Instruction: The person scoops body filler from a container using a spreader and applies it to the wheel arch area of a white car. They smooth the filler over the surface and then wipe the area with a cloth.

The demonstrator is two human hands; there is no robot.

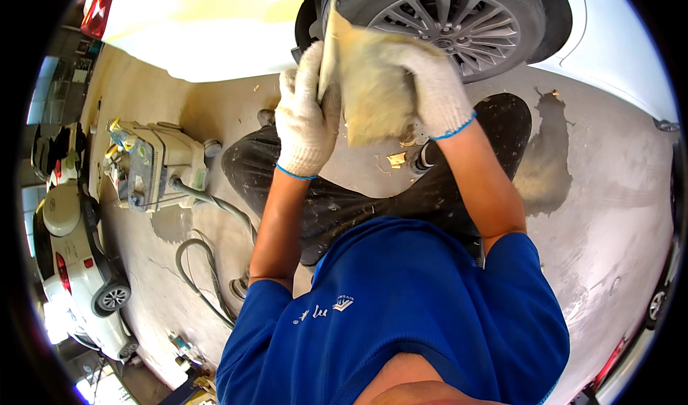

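Observation:
In front of the car wheel, a creased, yellowish, paper-like sheet hangs between my hands, folded up to a point at its upper left. My left hand, in a white knit glove with a blue cuff, has its thumb and fingers closed on the sheet's left edge. My right hand, gloved the same way, grips the upper right side; its fingers are partly hidden and smeared by motion. The sheet covers part of the tyre and rim. Its exact kind cannot be told.
Above is a white car body with yellowish patches. At the left stands a boxy wheeled machine with a grey hose looping over the floor. A yellow scrap lies between my legs. Another white car is far left; a dark stain marks the floor right.

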